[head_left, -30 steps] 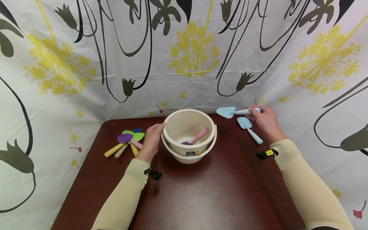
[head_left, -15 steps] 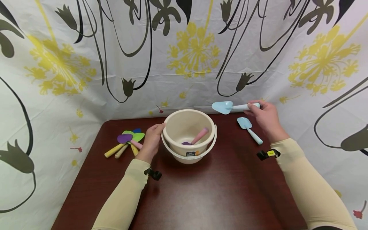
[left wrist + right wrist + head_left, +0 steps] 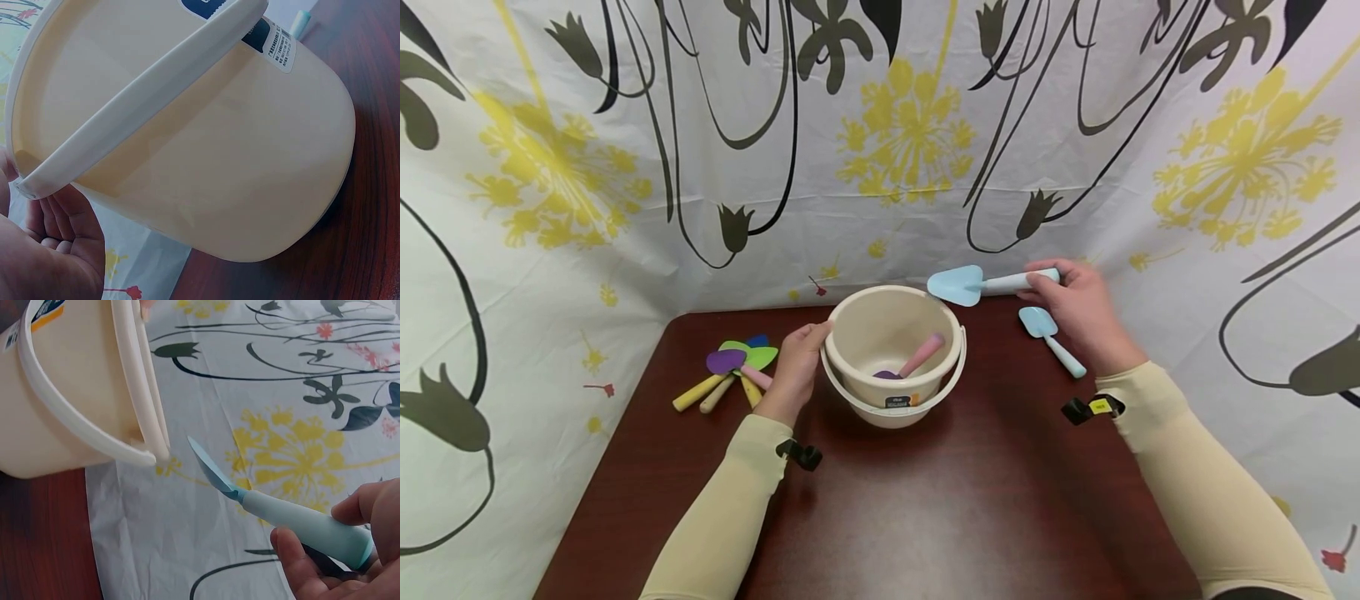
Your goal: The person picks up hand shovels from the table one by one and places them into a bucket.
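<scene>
A cream bucket (image 3: 880, 397) with its handle lowered over the near side stands at the back middle of the table. Inside it lies a trowel with a pink handle (image 3: 921, 356) and a purple blade. My left hand (image 3: 795, 367) grips the rim at the left side; the left wrist view shows the fingers (image 3: 72, 215) curled below the handle's hinge. In my right hand (image 3: 1078, 312) is a light blue trowel (image 3: 300, 522), pinched by its handle, its blade raised close to the bucket's right rim. A second, smaller light blue trowel (image 3: 1051, 337) lies on the table below that hand.
Left of the bucket lies a pile of several small trowels (image 3: 730, 367) with purple, green and blue blades, beside my left hand. A patterned white sheet (image 3: 880, 167) hangs behind the dark red-brown table (image 3: 955, 500).
My right hand has lifted the light blue trowel and carried it left toward the bucket. The left hand and the bucket have stayed in place.
</scene>
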`<state>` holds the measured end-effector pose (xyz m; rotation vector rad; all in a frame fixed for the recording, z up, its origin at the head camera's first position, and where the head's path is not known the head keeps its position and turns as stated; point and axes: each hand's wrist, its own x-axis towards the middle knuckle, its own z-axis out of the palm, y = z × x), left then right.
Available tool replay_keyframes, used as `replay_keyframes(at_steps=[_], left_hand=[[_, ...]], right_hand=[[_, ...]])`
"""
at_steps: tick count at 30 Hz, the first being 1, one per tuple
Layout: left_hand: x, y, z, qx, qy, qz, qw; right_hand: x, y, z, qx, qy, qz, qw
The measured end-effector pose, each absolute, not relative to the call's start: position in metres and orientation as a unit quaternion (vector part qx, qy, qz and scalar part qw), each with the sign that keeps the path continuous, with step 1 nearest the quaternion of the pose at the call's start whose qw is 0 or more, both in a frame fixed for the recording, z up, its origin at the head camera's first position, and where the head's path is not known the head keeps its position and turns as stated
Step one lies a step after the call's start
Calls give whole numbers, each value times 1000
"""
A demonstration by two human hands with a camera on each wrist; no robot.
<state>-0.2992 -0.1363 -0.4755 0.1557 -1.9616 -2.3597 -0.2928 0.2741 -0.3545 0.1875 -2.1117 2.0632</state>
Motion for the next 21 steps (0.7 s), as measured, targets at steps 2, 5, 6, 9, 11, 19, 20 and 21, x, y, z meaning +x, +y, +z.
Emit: replay_keyframes(at_steps=[2,5,6,9,11,19,20,21], left_hand=[[-299,-136,-475,51,-639,-767,35],[-298,-136,-475,51,-639,-766,35],[-298,-137,-475,50,-639,-767,35],[-299,-137,-475,46,-634,-771,34],[-300,-137,-475,44,-631,-773,33],[-298,-137,-475,44,-636,-769,35],[-298,-137,-475,44,-637,-769,35],[-298,-137,-475,43,-637,-769,35]], right_hand=[[-291,269,-353,67,-712,694,88],[-290,263,-352,75,-732,672,85],[-291,261,-352,77,-738,666,83],[-291,256,-351,81,-764,636,78],[-291,252,-351,84,-775,622,75],[-296,238,-355,97,-798,592,57],[-297,237,-355,101,-800,590,53],[-298,235,-356,107,-800,589,48]])
